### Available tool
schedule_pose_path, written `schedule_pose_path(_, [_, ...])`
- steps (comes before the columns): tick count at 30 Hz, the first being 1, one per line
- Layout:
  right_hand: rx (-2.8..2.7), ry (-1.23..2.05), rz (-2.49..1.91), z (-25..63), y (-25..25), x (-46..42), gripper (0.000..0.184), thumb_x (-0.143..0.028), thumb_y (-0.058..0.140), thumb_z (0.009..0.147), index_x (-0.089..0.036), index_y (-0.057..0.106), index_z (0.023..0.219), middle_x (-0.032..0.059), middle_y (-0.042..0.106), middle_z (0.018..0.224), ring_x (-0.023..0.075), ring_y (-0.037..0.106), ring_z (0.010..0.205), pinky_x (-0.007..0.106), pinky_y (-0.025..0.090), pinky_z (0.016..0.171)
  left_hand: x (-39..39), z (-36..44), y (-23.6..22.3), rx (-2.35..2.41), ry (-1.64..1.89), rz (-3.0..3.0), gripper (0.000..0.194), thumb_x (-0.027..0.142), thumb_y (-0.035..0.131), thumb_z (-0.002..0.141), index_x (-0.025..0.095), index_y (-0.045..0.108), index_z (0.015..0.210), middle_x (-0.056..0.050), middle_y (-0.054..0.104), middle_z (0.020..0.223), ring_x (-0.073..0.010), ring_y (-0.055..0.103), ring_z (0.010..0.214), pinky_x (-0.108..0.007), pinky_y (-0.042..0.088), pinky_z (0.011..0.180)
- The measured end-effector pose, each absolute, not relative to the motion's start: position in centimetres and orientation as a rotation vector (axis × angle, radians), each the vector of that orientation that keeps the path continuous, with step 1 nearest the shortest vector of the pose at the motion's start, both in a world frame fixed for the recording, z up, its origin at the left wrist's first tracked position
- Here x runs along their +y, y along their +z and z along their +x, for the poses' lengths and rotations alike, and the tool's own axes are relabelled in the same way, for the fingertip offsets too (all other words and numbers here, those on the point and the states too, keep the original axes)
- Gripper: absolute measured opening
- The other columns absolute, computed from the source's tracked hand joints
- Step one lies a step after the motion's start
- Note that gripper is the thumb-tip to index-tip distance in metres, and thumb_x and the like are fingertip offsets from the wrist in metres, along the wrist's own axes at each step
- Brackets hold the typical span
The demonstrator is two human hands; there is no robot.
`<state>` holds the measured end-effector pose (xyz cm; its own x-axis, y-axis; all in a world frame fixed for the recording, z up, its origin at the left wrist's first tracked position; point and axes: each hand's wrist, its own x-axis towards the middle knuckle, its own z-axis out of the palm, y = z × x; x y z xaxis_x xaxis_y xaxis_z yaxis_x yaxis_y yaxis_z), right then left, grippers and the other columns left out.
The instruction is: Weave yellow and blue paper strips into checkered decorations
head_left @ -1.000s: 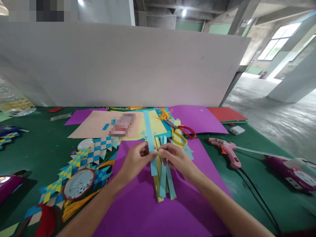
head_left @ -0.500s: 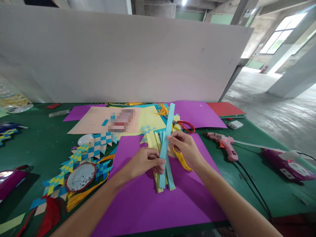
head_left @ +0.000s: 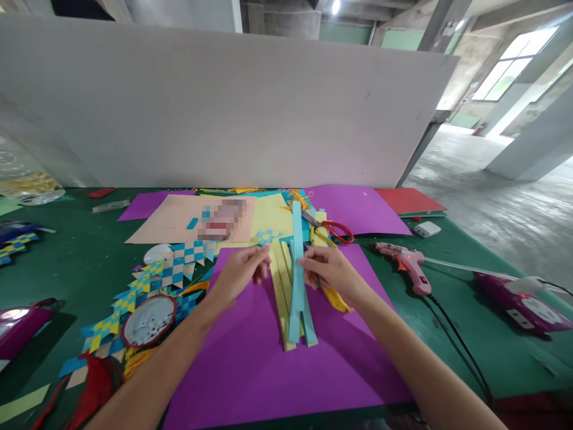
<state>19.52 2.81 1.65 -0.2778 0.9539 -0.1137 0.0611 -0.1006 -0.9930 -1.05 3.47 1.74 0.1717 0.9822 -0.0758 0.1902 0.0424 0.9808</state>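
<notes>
A light-blue paper strip point(head_left: 296, 286) stands out above the pile of strips, its far end reaching past the purple sheet's point(head_left: 250, 370) back edge. My right hand point(head_left: 329, 269) pinches its right edge near the middle between thumb and forefinger. My left hand point(head_left: 244, 269) is apart from the blue strip, with its fingers curled in and its thumb over the forefinger; nothing shows in it. Its thumb tip is close beside the pale yellow paper strips point(head_left: 282, 298), which lie under the blue one. Below my right hand lies a yellow-handled tool point(head_left: 336, 300), partly covered.
Red-handled scissors point(head_left: 338, 230) lie behind my right hand. A pink glue gun point(head_left: 409, 263) with its cord is to the right, near a purple power strip point(head_left: 521, 301). On the left are woven paper fish point(head_left: 138, 283), a round dish point(head_left: 149, 321) and red tassels point(head_left: 96, 382).
My left hand has let go of the blue strip's near end and moved up and left. The strip has swung more upright, its far end shifting left and nearer the pile, still in my right hand.
</notes>
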Motion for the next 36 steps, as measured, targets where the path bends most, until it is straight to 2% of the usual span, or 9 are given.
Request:
schedule_pose_path(4, [-1.56,1.542,-1.199,18.6,1.1,2.4,0.023,-0.035,0.062,0.078,-0.016,0.055,0.069,-0.001,0.063,0.059,0.0062,0.051,0.037,0.018,0.028,0.037,3.8,-1.0,1.3,1.187,0.932,1.316,0.04,0.05,0.06,0.079,0.015,0.056,0.099,-0.003,0.067,0.072,-0.0173,0.065,0.061,-0.027,0.05,0.058])
schedule_pose_path(8, [-1.649,1.552,-1.163,17.9,0.9,1.9,0.023,-0.036,0.061,0.079,-0.016,0.057,0.067,-0.001,0.063,0.058,0.0075,0.05,0.037,0.02,0.035,0.04,3.1,-0.6,1.1,1.141,0.897,1.433,0.048,0.04,0.068,0.074,0.017,0.053,0.113,0.0,0.066,0.072,-0.018,0.065,0.065,-0.028,0.049,0.063])
schedule_pose_path(13, [-1.685,1.32,-1.295,18.8,1.2,2.5,0.027,-0.04,0.055,0.083,-0.017,0.057,0.068,-0.0011,0.06,0.058,0.0089,0.049,0.04,0.022,0.035,0.043,3.0,-0.9,1.1,1.189,0.911,1.373,0.047,0.039,0.067,0.076,0.019,0.049,0.114,0.002,0.065,0.071,-0.0168,0.064,0.06,-0.028,0.049,0.06])
schedule_pose_path(18, [-1.748,0.515,-1.624,21.3,1.6,3.8,0.023,-0.038,0.053,0.085,-0.02,0.052,0.07,-0.0019,0.058,0.062,0.0131,0.052,0.056,0.025,0.031,0.053,3.4,-1.3,1.2,1.112,0.922,1.246,0.033,0.034,0.07,0.075,0.022,0.045,0.092,0.007,0.06,0.061,-0.013,0.06,0.055,-0.024,0.047,0.056])
schedule_pose_path(21, [-1.909,0.288,-1.861,22.0,1.6,3.2,0.02,-0.039,0.052,0.085,-0.02,0.05,0.079,0.0007,0.061,0.07,0.0169,0.055,0.061,0.026,0.027,0.054,3.0,-1.1,1.7,1.038,0.885,1.297,0.026,0.032,0.068,0.079,0.021,0.045,0.086,0.007,0.058,0.064,-0.0113,0.06,0.058,-0.023,0.047,0.059])
schedule_pose_path(26, [-2.16,0.276,-1.964,21.2,1.2,0.4,0.017,-0.034,0.049,0.088,-0.017,0.047,0.092,0.0089,0.065,0.085,0.0244,0.063,0.075,0.029,0.026,0.055,1.3,0.4,2.2,0.918,0.78,1.644,0.014,0.029,0.063,0.083,0.02,0.054,0.09,0.003,0.057,0.076,-0.0135,0.061,0.076,-0.025,0.047,0.072])
schedule_pose_path(29, [-2.18,0.313,-1.953,20.7,0.5,-0.4,0.011,-0.024,0.047,0.087,-0.017,0.044,0.096,0.0086,0.065,0.084,0.0244,0.064,0.076,0.029,0.026,0.055,0.3,1.5,1.5,0.919,0.646,1.901,0.016,0.025,0.057,0.087,0.022,0.056,0.102,-0.001,0.06,0.088,-0.0161,0.061,0.085,-0.027,0.047,0.077])
schedule_pose_path(31, [-2.152,0.311,-1.963,20.7,-0.2,-0.5,0.014,-0.02,0.048,0.084,-0.017,0.043,0.097,0.0081,0.065,0.082,0.0238,0.064,0.074,0.029,0.025,0.053,0.0,2.0,0.9,0.952,0.585,2.034,0.018,0.024,0.054,0.088,0.023,0.055,0.106,-0.002,0.062,0.093,-0.0171,0.061,0.088,-0.028,0.047,0.078])
schedule_pose_path(36, [-2.042,0.31,-1.928,20.9,-1.5,-0.1,0.013,-0.029,0.049,0.085,-0.02,0.042,0.091,0.0046,0.063,0.077,0.0216,0.061,0.066,0.028,0.021,0.052,0.0,1.7,1.2,1.106,0.516,2.274,0.025,0.021,0.048,0.09,0.024,0.052,0.114,-0.004,0.064,0.096,-0.02,0.062,0.091,-0.031,0.047,0.081])
